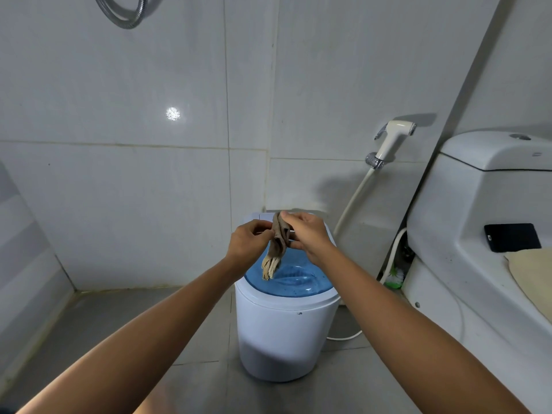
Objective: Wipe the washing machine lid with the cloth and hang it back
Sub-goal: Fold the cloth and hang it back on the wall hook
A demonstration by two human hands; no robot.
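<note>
A small white washing machine (283, 330) stands on the floor in the corner, with a translucent blue lid (298, 280) on top. Above the lid hangs a bunched brown cloth (278, 240) whose pale fringed end dangles just over the blue surface. Both hands hold it. My left hand (249, 242) pinches the cloth from the left. My right hand (307, 234) grips its top and right side. The back part of the lid is hidden behind my hands.
A white toilet (478, 234) stands at the right with a black phone (512, 236) and a beige mat on it. A bidet sprayer (392, 138) hangs on the tiled wall, its hose running down. A shower hose loop (125, 13) hangs top left. A brush (394, 277) sits beside the toilet.
</note>
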